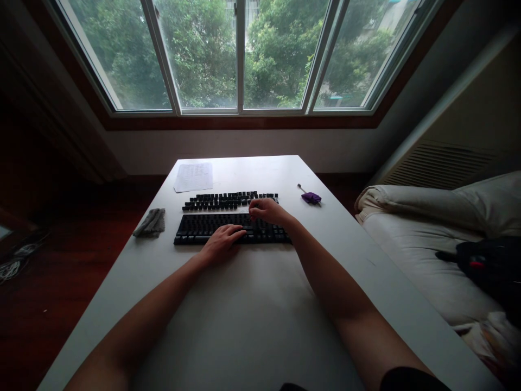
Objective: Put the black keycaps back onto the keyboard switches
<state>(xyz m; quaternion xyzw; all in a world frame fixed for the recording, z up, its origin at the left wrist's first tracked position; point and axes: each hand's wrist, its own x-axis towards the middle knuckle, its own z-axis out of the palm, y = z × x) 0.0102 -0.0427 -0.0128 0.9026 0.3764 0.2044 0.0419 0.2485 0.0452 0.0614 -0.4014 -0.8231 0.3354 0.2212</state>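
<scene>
- Two hands: the left hand (223, 240) lies palm down on the near edge of the keyboard, loosely spread and grasping nothing visible; the right hand (265, 210) is at the keyboard's far edge, fingertips drawn together, and whether they pinch anything I cannot tell.
- One keyboard (195, 228), black, flat across the middle of the one white table (244, 315), under both hands.
- Many black keycaps (214, 203), loose, in at least two rows just beyond the keyboard; too small to count, and the right hand hides some.
- One sheet (195, 177), at the table's far left.
- One grey cloth (152, 222), left of the keyboard.
- One purple item (311, 198), right of the keycaps, with one thin rod (300, 188) showing beside it.
- One window (207, 60), four panes, beyond the table.
</scene>
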